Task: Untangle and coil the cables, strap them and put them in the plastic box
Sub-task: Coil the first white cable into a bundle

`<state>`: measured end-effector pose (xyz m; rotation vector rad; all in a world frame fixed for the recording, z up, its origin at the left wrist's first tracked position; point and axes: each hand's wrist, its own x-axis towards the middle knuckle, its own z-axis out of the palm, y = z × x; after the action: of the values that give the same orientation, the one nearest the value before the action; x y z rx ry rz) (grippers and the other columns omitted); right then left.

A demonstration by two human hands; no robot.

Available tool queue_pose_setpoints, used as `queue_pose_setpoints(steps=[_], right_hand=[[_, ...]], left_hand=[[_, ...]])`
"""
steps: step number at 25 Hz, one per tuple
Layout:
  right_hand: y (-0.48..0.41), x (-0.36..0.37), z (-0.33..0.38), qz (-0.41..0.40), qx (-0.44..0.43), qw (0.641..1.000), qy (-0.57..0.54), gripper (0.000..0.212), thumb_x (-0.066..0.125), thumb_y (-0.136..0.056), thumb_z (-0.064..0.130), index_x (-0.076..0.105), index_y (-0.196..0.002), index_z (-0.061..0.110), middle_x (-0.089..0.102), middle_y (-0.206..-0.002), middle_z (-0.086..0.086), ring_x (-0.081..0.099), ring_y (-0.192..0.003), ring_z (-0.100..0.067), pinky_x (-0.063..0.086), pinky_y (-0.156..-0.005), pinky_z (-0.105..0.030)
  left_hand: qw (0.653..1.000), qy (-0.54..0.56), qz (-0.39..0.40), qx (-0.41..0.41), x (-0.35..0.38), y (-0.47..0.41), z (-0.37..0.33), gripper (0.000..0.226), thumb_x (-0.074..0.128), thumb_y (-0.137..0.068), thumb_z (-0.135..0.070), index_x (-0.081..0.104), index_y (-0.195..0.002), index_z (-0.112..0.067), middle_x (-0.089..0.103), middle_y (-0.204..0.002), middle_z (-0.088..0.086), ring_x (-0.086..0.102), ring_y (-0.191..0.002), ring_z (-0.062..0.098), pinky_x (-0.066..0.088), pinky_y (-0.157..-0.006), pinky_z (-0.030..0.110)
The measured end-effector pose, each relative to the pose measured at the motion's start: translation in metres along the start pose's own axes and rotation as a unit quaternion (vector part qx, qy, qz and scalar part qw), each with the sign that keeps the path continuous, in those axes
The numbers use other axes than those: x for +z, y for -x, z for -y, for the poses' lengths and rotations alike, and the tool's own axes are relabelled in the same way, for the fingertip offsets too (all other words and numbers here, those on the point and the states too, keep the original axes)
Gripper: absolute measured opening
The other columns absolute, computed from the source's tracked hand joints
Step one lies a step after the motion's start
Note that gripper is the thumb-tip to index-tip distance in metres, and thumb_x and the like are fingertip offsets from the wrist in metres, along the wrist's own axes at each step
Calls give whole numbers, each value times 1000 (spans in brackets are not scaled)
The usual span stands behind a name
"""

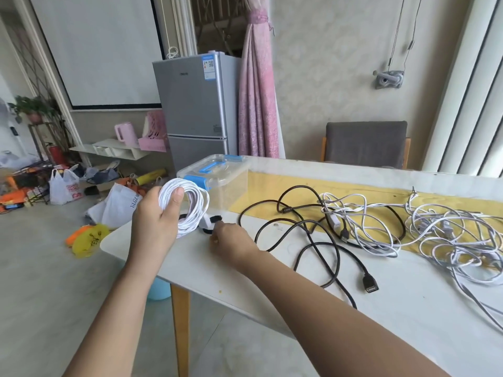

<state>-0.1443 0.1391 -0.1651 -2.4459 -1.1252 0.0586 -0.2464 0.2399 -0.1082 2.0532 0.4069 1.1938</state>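
Observation:
My left hand (156, 216) grips a coiled white cable (190, 205) and holds it upright above the table's left end. My right hand (231, 240) rests on the table with curled fingers pinching a black strap (211, 225) that lies just under the coil. Behind the coil stands the clear plastic box (217, 180) with a blue-latched lid closed on it. A loose black cable (313, 240) sprawls across the table's middle, its USB socket end (370, 284) near the front. A tangle of white cables (449, 238) lies to the right.
The white table (408, 308) has a yellow strip (381, 197) along its middle. A grey chair (366, 144) stands behind it. Bags and clutter (65, 186) cover the floor at left, beside a silver fridge (198, 104). A light blue bin (159, 291) sits under the table.

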Motion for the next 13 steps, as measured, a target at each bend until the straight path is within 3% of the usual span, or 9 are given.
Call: queue_pose_setpoints(steps=[3, 6, 10, 13], right_hand=[[12, -12, -7, 23, -33, 998, 52, 20, 50, -92, 13, 65, -98, 2, 64, -101, -17, 58, -95, -34, 44, -72, -32], [39, -44, -18, -14, -88, 995, 54, 23, 52, -95, 23, 65, -92, 3, 66, -92, -14, 54, -91, -27, 40, -70, -31], [89, -99, -40, -74, -119, 986, -93, 15, 46, -99, 25, 52, -88, 15, 64, -71, -1, 48, -63, -8, 37, -59, -23], [115, -129, -62, -126, -121, 966, -189, 12, 51, -97, 24, 54, -87, 20, 51, -62, 0, 41, -57, -12, 35, -55, -22]], left_hand=[[1000, 18, 6, -14, 1, 1, -4, 29, 51, -97, -30, 57, -84, -5, 52, -67, -2, 51, -69, 22, 37, -60, 28], [998, 54, 34, -10, 4, 1, -17, 27, 51, -96, -31, 60, -87, -8, 52, -63, -2, 49, -60, 9, 37, -58, 28], [974, 191, 91, -79, 18, 6, -32, 30, 51, -97, -30, 64, -91, -3, 45, -54, -8, 41, -48, 4, 36, -52, 23], [933, 304, 125, -149, 41, 14, -46, 24, 52, -96, -28, 64, -89, -8, 44, -54, -11, 41, -51, 5, 36, -52, 18]])
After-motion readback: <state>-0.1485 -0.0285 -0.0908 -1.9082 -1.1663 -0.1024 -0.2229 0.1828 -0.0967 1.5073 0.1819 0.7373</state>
